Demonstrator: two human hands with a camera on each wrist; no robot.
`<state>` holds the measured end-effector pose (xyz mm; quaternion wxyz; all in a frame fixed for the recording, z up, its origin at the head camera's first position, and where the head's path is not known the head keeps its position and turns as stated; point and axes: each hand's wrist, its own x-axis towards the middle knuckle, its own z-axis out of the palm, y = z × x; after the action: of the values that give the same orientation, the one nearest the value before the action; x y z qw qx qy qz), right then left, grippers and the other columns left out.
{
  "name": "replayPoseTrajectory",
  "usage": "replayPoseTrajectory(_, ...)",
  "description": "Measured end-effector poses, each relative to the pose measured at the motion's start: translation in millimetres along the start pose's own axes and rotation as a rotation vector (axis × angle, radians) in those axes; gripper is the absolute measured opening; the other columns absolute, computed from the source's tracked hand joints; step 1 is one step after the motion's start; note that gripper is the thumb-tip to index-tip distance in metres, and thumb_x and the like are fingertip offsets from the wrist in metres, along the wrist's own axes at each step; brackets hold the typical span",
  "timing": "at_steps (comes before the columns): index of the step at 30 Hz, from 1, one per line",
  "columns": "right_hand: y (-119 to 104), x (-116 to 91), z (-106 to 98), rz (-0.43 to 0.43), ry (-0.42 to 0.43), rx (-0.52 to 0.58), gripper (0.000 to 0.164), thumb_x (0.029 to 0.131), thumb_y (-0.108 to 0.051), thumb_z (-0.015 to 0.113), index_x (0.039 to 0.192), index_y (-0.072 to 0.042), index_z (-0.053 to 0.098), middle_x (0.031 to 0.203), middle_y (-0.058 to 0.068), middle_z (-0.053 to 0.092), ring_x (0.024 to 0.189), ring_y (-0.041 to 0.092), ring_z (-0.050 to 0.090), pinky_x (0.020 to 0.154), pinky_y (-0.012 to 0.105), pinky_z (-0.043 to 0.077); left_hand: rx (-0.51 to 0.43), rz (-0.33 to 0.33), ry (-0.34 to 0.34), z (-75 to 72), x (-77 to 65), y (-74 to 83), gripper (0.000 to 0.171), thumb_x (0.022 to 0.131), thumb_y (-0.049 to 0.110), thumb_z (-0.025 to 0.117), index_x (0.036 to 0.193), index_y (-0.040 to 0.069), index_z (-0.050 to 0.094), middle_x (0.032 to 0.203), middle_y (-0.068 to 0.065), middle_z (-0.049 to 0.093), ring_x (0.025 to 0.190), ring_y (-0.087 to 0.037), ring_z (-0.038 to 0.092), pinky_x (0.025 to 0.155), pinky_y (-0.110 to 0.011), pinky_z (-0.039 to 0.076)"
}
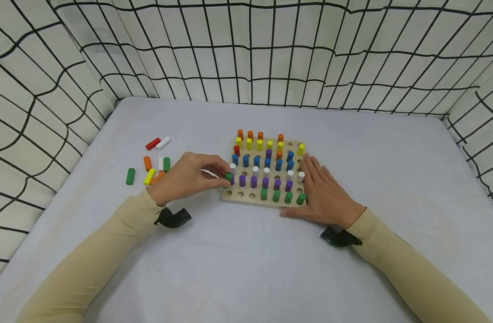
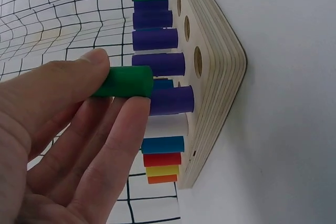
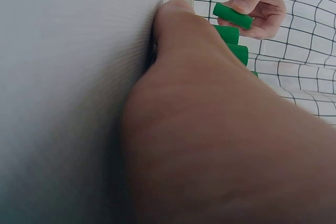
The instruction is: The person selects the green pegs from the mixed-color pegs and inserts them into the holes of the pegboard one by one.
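Note:
My left hand [image 1: 195,177] pinches a green peg [image 2: 128,81] between thumb and fingers, over the near left corner of a wooden pegboard [image 1: 238,200]. In the left wrist view the peg lies across, close by a purple peg [image 2: 170,100] that stands in the board. Bare holes [image 2: 198,61] line the near row on that side, while several green pegs [image 1: 276,195] fill its right part. Rows of purple, white, blue, yellow and orange pegs stand behind. My right hand [image 1: 327,197] lies with straight fingers along the board's right edge, thumb at its near corner.
Loose pegs lie on the white table [image 1: 246,269] to the left: a red peg [image 1: 152,143], a white peg [image 1: 163,143], a yellow peg [image 1: 149,176], a green peg [image 1: 130,176] and several others. Black netting [image 1: 250,54] rises behind the table and along both sides.

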<state>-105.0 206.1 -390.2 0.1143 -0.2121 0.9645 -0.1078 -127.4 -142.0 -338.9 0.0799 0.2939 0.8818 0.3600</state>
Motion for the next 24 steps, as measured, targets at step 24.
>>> replayPoseTrajectory(24,1,0,-1,-0.008,0.01,-0.001,0.138,0.077,-0.083,0.067,0.164,0.002,0.002,0.175,0.02,-0.005,0.164,0.042,0.0,0.133,0.062,0.013,-0.114,0.035,-0.023,24.8,7.5,11.2,0.031,0.084,0.012,0.086,0.112,0.01,0.076,0.104,-0.005,0.08,0.096,-0.017,0.076,0.087,-0.029,0.065)
